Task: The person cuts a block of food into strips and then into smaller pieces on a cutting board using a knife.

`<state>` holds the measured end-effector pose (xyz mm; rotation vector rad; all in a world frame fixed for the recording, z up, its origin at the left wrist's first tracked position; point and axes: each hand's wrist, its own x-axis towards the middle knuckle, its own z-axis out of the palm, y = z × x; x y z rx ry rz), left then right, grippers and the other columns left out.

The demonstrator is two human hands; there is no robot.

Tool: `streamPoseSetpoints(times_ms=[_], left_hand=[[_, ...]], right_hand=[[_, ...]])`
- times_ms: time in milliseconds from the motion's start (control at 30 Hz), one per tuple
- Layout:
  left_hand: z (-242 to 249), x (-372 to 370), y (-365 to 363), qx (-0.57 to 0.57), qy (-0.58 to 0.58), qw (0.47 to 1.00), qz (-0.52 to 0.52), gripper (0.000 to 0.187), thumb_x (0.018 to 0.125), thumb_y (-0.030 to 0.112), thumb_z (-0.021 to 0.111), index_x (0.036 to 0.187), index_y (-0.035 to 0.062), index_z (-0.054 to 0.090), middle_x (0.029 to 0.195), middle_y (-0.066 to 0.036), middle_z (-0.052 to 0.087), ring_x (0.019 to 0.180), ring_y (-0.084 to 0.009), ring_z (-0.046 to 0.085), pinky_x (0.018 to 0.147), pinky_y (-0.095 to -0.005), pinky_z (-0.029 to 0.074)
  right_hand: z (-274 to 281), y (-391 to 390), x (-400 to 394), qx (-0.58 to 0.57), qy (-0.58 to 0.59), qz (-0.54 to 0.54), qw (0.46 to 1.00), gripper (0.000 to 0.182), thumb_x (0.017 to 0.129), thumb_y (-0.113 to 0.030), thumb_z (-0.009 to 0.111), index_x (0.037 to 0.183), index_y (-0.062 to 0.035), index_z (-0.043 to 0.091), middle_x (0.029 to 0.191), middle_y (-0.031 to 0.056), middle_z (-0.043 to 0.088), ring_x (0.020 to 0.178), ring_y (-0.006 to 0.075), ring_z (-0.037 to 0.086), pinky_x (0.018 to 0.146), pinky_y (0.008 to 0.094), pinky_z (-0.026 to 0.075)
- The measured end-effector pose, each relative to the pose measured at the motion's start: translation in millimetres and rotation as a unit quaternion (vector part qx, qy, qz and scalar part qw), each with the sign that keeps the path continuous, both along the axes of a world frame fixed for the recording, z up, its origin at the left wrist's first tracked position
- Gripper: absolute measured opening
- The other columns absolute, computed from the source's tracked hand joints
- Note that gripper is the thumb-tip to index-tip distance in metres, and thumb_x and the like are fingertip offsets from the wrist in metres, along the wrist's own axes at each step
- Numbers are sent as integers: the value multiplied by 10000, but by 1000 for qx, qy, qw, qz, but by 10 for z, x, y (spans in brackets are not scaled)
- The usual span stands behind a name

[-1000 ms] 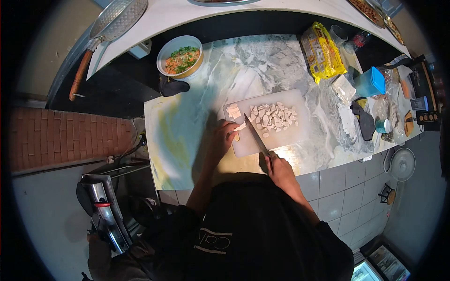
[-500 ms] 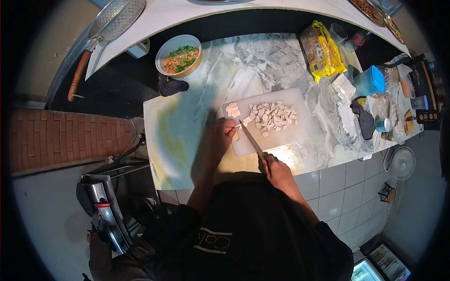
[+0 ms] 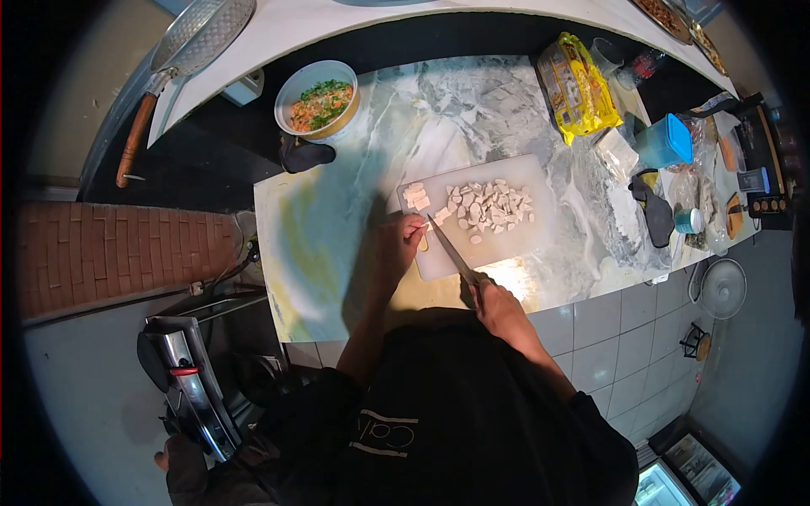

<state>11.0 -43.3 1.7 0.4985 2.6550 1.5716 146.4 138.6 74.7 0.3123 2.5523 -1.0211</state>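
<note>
A white cutting board (image 3: 515, 242) lies on the marble counter. On its right half is a pile of pale cut pieces (image 3: 492, 207); a few pale chunks (image 3: 416, 196) sit at its upper left. My left hand (image 3: 411, 234) is at the board's left edge, its fingers pinched on a small pale piece (image 3: 426, 227). My right hand (image 3: 498, 309) grips a knife (image 3: 451, 251) by the handle at the board's lower edge. The blade points up and left, its tip beside my left fingertips.
A bowl of chopped orange and green food (image 3: 317, 99) stands at the back left beside a dark cloth (image 3: 304, 155). At the right are a yellow packet (image 3: 580, 91), a blue-lidded container (image 3: 666, 142), a dark cloth (image 3: 654, 212) and a small jar (image 3: 688, 222).
The view has shifted slightly. Both hands stay in nearly the same place, with the knife still beside the left fingers. The person's part at the lower left has moved a little.
</note>
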Motion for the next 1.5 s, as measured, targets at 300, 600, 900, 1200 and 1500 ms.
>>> streamPoseSetpoints(times_ms=[300, 600, 900, 1200, 1500], left_hand=[[64, 17, -43, 31, -45, 998, 9, 151, 825, 15, 689, 968, -15, 650, 860, -129, 701, 785, -167, 694, 682, -270, 544], [-103, -42, 141, 113, -80, 990, 16, 162, 811, -33, 683, 960, -21, 623, 882, -115, 672, 792, -169, 676, 707, -258, 550], [-170, -32, 202, 25, 7, 1000, -10, 211, 765, -17, 723, 937, 0, 602, 852, -110, 643, 727, -207, 635, 622, -294, 525], [-205, -55, 212, 47, 88, 994, -37, 282, 741, -12, 738, 964, 29, 572, 848, -103, 636, 709, -211, 605, 643, -318, 500], [-327, -93, 344, 15, 89, 996, -5, 207, 764, 11, 731, 913, 26, 587, 834, -112, 622, 723, -252, 599, 648, -344, 490]], right_hand=[[-120, 86, -43, -41, -9, 30, 999, 285, 977, -226, 452, 1077, 5, 584, 986, 267, 615, 899, 466, 586, 773, 506, 475], [-346, 183, -56, -99, 64, -21, 993, 271, 970, -210, 476, 1018, 40, 570, 852, 265, 623, 805, 456, 596, 712, 502, 475], [-615, 189, -77, -129, 110, -80, 982, 289, 975, -220, 475, 997, 51, 573, 848, 279, 637, 772, 461, 612, 664, 505, 484], [-604, 189, -94, -126, 109, -86, 982, 278, 973, -213, 483, 991, 48, 577, 798, 278, 627, 751, 459, 608, 649, 497, 483], [-689, 179, -78, -114, 181, -91, 973, 257, 955, -161, 530, 890, 86, 556, 740, 293, 602, 656, 438, 605, 541, 431, 453]])
